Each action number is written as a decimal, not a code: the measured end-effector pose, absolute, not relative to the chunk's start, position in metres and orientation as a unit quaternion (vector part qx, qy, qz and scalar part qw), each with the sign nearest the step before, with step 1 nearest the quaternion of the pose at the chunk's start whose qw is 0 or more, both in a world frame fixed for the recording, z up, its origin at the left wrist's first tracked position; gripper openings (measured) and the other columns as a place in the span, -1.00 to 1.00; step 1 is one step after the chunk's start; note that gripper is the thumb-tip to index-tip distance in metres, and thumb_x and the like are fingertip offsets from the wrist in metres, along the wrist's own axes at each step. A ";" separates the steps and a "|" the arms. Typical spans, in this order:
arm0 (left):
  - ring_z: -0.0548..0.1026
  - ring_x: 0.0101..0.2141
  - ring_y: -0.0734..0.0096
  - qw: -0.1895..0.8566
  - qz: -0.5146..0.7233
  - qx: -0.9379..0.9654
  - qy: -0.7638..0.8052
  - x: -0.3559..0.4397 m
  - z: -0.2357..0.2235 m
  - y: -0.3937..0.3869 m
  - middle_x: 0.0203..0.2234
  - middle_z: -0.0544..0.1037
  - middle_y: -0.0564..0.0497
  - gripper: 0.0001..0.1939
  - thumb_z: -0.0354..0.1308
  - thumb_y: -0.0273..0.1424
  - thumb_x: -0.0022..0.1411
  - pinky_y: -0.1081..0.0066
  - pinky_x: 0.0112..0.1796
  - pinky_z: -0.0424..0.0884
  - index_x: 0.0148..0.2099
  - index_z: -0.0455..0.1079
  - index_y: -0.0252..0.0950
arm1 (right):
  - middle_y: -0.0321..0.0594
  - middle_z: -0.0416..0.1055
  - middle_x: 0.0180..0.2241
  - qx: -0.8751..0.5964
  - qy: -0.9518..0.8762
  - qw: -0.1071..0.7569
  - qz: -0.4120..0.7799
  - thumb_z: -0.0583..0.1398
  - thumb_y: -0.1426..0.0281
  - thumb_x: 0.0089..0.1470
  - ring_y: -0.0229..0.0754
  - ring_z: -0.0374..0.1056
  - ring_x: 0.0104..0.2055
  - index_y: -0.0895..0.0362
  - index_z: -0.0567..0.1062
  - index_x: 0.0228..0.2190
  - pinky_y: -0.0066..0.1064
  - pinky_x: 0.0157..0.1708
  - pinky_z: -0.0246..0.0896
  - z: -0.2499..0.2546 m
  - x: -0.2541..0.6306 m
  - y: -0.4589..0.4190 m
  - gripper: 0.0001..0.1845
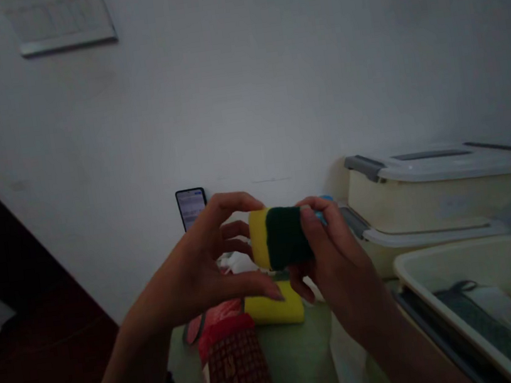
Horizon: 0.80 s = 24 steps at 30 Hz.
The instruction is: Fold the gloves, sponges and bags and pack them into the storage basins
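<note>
My right hand point(335, 256) grips a small dark green and yellow block point(289, 237), with the thumb on its near green side. The block's kind is not clear; it resembles a sponge. Around its yellow left end my left hand point(226, 252) curves openly, fingers spread. The left index fingertip is at the block's upper edge, and the thumb hangs apart below it. A bit of blue point(320, 217) shows by the right fingers. Below the hands, a yellow packet-like thing point(274, 306) lies on the green tabletop point(298, 357).
A red and brown patterned bag point(238, 371) lies in front, with a pink-red item point(220, 314) behind it. A phone point(192, 207) leans against the wall. Lidded storage boxes point(428, 199) are stacked at right, behind an open cream bin point(482, 248) holding dark and white items.
</note>
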State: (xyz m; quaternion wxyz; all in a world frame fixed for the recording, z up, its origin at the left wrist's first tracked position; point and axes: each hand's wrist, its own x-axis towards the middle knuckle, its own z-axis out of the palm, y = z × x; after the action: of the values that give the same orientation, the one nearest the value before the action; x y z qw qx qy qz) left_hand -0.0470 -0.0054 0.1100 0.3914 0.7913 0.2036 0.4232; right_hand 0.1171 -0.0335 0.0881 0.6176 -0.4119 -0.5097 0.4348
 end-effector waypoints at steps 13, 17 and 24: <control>0.43 -0.18 0.51 0.311 0.446 0.823 0.163 -0.057 0.115 -0.006 -0.22 0.44 0.08 -0.53 0.34 -0.59 -0.02 0.58 -0.12 0.39 -0.05 0.35 -0.19 | -0.25 0.30 -0.04 -0.373 -0.767 0.446 0.270 0.15 0.44 0.08 -0.24 0.30 -0.05 -0.01 0.22 -0.01 -0.38 -0.07 0.27 0.103 0.138 -0.059 -0.58; 0.44 -0.16 0.52 0.336 0.436 0.817 0.171 -0.054 0.116 -0.010 -0.21 0.46 0.09 -0.58 0.31 -0.60 0.02 0.56 -0.11 0.40 -0.08 0.36 -0.17 | -0.28 0.32 -0.07 -0.387 -0.789 0.443 0.177 0.20 0.53 -0.03 -0.25 0.31 -0.07 0.01 0.29 -0.06 -0.41 -0.09 0.27 0.109 0.143 -0.061 -0.54; 0.48 -0.27 0.51 0.276 0.451 0.828 0.185 -0.044 0.122 -0.028 -0.33 0.50 0.12 -0.72 0.27 -0.56 0.07 0.57 -0.22 0.44 -0.18 0.39 -0.16 | -0.39 0.50 -0.37 -0.416 -0.785 0.447 0.105 0.25 0.52 -0.04 -0.30 0.42 -0.36 0.03 0.49 -0.29 -0.48 -0.34 0.32 0.119 0.149 -0.070 -0.77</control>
State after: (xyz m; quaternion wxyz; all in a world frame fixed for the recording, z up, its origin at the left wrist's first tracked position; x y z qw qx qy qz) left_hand -0.0443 -0.0280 0.1225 0.2758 0.8285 0.1852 0.4509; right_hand 0.1490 -0.0699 0.1192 0.4473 -0.4163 -0.7846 0.1050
